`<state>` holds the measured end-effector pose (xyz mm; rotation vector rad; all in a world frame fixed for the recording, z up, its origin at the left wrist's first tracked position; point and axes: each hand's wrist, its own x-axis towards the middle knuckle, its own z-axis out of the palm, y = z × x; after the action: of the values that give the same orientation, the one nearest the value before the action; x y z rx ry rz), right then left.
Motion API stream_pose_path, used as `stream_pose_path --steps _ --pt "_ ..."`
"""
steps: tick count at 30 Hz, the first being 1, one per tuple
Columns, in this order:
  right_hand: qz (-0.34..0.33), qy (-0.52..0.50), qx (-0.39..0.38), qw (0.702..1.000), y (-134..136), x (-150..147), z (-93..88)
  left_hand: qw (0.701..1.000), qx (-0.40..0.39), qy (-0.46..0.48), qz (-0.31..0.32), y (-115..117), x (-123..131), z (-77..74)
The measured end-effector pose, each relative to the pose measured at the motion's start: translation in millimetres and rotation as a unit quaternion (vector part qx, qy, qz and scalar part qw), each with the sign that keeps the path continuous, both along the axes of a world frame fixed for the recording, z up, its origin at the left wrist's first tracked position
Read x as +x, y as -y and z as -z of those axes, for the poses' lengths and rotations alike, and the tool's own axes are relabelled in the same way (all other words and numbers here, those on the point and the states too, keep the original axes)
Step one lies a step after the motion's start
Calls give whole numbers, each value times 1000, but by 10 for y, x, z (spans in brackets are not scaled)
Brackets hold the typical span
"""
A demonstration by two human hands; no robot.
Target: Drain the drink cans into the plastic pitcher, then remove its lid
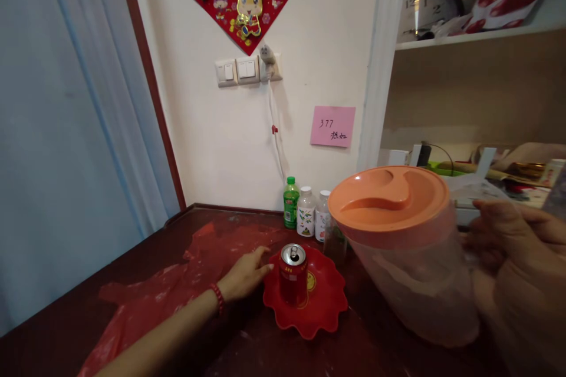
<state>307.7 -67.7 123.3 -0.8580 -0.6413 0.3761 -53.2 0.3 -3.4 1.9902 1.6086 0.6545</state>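
Note:
On the right, a translucent pitcher (411, 277) with an orange lid (393, 194) is tilted, and my right hand (517, 259) is closed around its handle side. An opened red drink can (293, 277) stands upright on a red scalloped plate (313, 324). Just left of the can, my left hand (245, 274) reaches over the plate's left rim with its fingers extended and apart; whether it touches the rim I cannot tell. Nothing shows in its grasp. A red bead bracelet (218, 299) circles the left wrist.
Behind the plate stand a green bottle (290, 206), white-capped bottles (306, 215) and a dark jar (335, 244), partly hidden by the pitcher. A crumpled red plastic bag (177, 283) lies on the dark table (247, 347). Shelves (477, 41) with clutter rise at right.

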Motion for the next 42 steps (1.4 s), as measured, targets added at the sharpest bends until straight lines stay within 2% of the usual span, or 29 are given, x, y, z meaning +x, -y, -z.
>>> stream_pose_path --steps 5,15,21,26,30,32,34,36,38,40,42 --pt "-2 0 -12 1000 -19 42 32 999 -11 -26 15 12 73 53" --pt "-27 -6 -17 999 -12 23 40 999 -13 -18 44 73 65 -55" --pt "-17 -26 -29 999 -19 1 -2 999 -21 0 35 129 -47 -136" --pt "-30 -26 4 999 -24 -11 -5 998 -30 40 44 184 -163 -157" --pt "-43 -20 21 999 -41 -15 12 999 -7 -30 38 175 -246 -166" --pt "-45 -10 23 999 -48 -20 20 997 23 -74 15 159 -273 -217" --pt "-51 -4 23 998 -59 -24 32 996 45 -79 2 154 -273 -311" --pt "-63 -4 18 998 -75 -30 52 998 32 -38 29 169 -241 -429" --pt "-78 -3 5 997 -89 -41 80 995 -14 34 89 202 -183 -539" --pt "-84 18 -43 995 -91 -56 111 980 -64 107 154 235 -113 -608" --pt "-82 61 -116 988 -75 -72 132 961 -93 166 200 249 -47 -616"
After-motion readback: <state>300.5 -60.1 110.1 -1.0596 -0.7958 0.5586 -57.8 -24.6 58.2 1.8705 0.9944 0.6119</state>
